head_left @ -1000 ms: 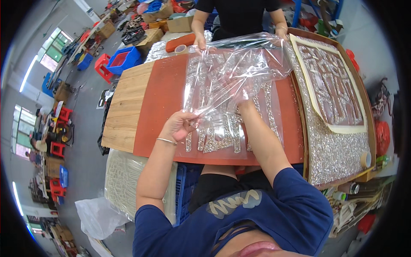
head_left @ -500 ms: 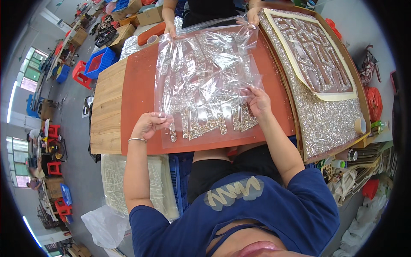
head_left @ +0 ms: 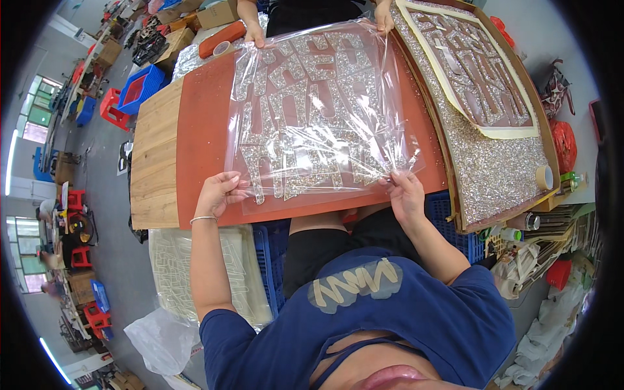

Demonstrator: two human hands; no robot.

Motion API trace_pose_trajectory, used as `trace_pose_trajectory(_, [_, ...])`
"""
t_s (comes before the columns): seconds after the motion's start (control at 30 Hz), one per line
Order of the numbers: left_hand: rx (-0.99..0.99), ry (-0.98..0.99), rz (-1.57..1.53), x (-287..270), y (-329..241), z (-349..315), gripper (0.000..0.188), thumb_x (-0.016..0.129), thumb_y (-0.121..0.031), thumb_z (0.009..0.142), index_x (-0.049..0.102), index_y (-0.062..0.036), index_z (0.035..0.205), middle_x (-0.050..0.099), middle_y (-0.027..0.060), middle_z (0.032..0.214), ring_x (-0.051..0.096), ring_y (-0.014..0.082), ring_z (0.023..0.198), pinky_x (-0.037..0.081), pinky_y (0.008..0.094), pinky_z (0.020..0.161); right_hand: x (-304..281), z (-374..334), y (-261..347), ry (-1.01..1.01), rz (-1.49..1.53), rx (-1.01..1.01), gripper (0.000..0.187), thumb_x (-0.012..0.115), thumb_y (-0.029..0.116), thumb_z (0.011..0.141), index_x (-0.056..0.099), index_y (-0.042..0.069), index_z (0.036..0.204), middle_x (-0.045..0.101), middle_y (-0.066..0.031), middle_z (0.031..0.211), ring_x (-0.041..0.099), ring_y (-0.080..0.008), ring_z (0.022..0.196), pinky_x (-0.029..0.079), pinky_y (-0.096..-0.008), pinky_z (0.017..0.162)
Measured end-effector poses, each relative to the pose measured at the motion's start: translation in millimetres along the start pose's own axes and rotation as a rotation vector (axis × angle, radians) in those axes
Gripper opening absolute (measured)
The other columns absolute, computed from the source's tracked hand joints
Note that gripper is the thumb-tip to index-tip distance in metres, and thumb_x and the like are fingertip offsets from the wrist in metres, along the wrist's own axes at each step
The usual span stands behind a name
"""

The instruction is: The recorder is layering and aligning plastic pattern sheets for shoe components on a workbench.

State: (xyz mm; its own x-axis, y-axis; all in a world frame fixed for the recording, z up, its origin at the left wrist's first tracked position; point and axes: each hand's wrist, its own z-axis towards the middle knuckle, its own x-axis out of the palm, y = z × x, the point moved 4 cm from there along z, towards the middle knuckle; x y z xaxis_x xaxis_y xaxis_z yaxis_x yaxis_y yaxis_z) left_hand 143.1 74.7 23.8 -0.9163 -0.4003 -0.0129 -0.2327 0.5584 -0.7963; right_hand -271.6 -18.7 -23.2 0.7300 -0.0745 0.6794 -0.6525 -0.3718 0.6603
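A clear plastic film spreads over the red-brown sheet on the table. Glittery rhinestone-covered cut shapes show through it. My left hand pinches the film's near left corner. The near right corner is pinched in my right hand, with creases fanning from the fingertips. Across the table, another person's hands hold the far edge: one hand at the far left corner, the other at the far right.
To the right stands a shallow tray of loose glittering stones, with a cream-framed stencil and a tape roll on it. Bare wood shows at the table's left. Patterned film sheets lie below its near edge beside a blue crate.
My right hand has moved toward me and slightly right, pulling the film tauter and flatter. The shapes beneath show more plainly. My left hand has stayed nearly in place.
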Motion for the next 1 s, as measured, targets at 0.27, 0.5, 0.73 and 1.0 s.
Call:
trace_pose_trajectory(0.27, [0.15, -0.087, 0.109, 18, 6, 4, 0.015, 0.061, -0.013, 0.092, 0.059, 0.0018, 0.097, 0.07, 0.0129, 0.084, 0.055, 0.0057, 0.051, 0.045, 0.0179, 0.043, -13, 8, 18, -0.037, 0.014, 0.058, 0.009, 0.056, 0.008, 0.092, 0.058, 0.001, 0.098, 0.063, -0.0084, 0.086, 0.066, -0.021, 0.078, 0.059, -0.037, 0.073])
trace_pose_trajectory(0.5, [0.19, -0.153, 0.18, 10, -17, 9, 0.015, 0.06, -0.014, 0.092, 0.06, 0.0006, 0.095, 0.069, 0.0102, 0.079, 0.048, 0.0029, 0.047, 0.036, 0.0163, 0.037, -15, 31, 56, -0.091, -0.317, -0.173, 0.025, 0.052, 0.018, 0.097, 0.059, -0.002, 0.11, 0.062, -0.006, 0.077, 0.065, -0.0176, 0.064, 0.059, -0.035, 0.058])
trace_pose_trajectory(0.73, [0.211, -0.209, 0.24, 10, -24, 22, 0.02, 0.061, -0.018, 0.092, 0.062, 0.0014, 0.098, 0.065, 0.0064, 0.072, 0.042, 0.0018, 0.042, 0.032, 0.0167, 0.034, -49, 32, 54, -0.086, -0.774, -0.312, 0.025, 0.059, 0.018, 0.095, 0.067, -0.004, 0.086, 0.063, -0.0024, 0.071, 0.058, -0.0094, 0.062, 0.048, -0.0239, 0.06])
trace_pose_trajectory(1.0, [0.283, -0.304, 0.2, 13, -17, 29, 0.025, 0.062, -0.024, 0.092, 0.061, 0.0004, 0.088, 0.056, 0.0008, 0.061, 0.042, 0.0033, 0.04, 0.032, 0.019, 0.034, -29, 30, 68, -0.003, -1.307, -0.871, 0.019, 0.059, 0.011, 0.09, 0.059, 0.0, 0.074, 0.054, -0.0103, 0.09, 0.052, -0.0262, 0.1, 0.041, -0.036, 0.089])
